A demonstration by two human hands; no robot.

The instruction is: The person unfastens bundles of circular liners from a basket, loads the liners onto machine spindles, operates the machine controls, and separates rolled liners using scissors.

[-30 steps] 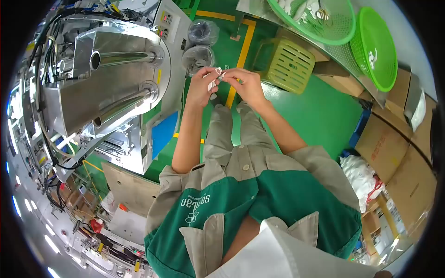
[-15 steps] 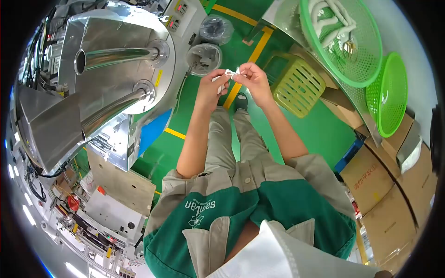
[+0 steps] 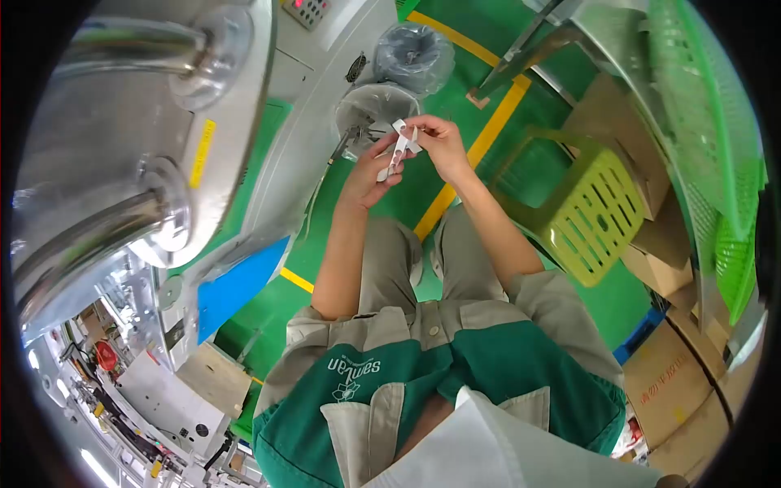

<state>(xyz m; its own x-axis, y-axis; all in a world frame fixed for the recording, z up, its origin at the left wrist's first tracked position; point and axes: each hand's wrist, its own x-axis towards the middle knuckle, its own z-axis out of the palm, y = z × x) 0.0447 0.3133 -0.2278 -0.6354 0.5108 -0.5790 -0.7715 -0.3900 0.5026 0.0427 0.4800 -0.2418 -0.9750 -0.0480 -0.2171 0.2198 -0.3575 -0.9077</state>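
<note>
Light across the scene is bright, white and even, with a glowing straight white tube lamp (image 3: 99, 468) at the lower left. Hard glare streaks the polished, curved metal pipe (image 3: 130, 49), and small glints speckle the clear plastic bin liner (image 3: 415, 57). The glossy green painted floor (image 3: 602, 317) darkens in shadow at the lower left. A round black border cuts off the corners; toward it, wide-angle distortion bows straight lines and stretches the bright green perforated plastic basket (image 3: 708, 89) into a smear. The small white strip with holes (image 3: 399, 150) looks slightly soft, though its size makes that hard to judge.
</note>
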